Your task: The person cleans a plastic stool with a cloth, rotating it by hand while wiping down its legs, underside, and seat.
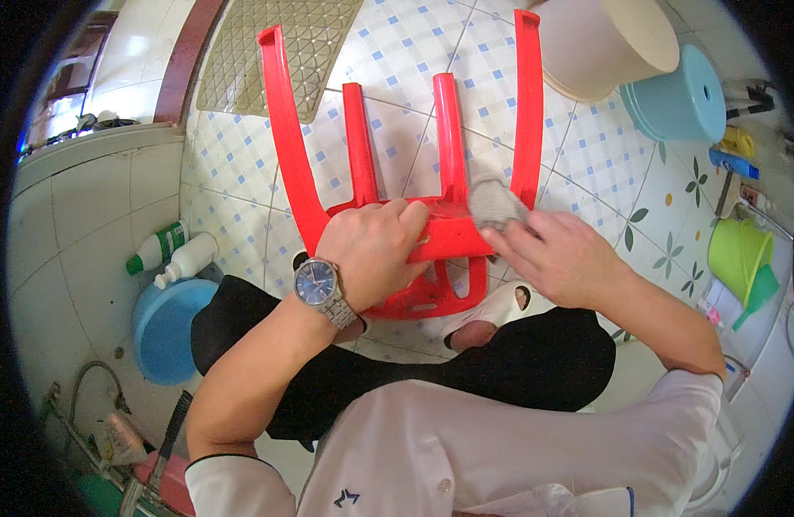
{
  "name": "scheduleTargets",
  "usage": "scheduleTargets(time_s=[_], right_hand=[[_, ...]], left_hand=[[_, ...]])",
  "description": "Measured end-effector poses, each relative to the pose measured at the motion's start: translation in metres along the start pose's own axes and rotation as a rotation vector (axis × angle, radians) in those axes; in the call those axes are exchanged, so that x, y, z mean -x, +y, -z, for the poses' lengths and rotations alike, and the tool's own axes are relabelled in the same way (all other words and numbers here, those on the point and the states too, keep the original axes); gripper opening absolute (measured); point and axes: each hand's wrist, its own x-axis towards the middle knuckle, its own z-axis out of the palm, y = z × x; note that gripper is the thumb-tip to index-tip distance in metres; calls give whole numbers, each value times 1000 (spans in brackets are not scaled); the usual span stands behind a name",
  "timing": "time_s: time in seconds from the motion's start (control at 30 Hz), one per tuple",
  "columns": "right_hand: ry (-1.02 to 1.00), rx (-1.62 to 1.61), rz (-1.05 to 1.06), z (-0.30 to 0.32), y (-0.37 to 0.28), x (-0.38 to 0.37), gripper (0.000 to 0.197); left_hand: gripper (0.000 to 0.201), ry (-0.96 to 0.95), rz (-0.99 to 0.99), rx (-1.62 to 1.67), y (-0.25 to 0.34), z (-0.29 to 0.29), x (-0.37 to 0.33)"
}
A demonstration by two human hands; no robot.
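Note:
A red plastic chair (449, 238) lies tipped over between my knees, its legs pointing away from me. My left hand (371, 237), with a watch on the wrist, is closed over the chair's near edge. In my right hand (556, 254) is a grey cloth (495, 203), pinched in the fingers and pressed against the chair near the base of the right-hand leg. The palm side of both hands is hidden.
A beige bucket (608, 47) and a light blue stool (677, 95) stand at the far right. A blue basin (160, 332) and white bottles (190, 258) are at the left. Beyond the legs lies a patterned mat (281, 52). A green bucket (737, 258) is at the right.

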Motion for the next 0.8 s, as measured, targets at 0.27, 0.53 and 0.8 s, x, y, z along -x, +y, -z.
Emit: scheduleTargets(time_s=[0.27,0.53,0.8], right_hand=[[100,-186,-17,-14,-8,-24,35],[310,-221,-229,-59,28,45,35],[839,-791,-728,-89,11,54,32]], left_hand=[[44,31,-30,7,1,-1,-7],[44,26,-19,-76,2,1,-3],[54,-5,-10,-148,15,10,-9]])
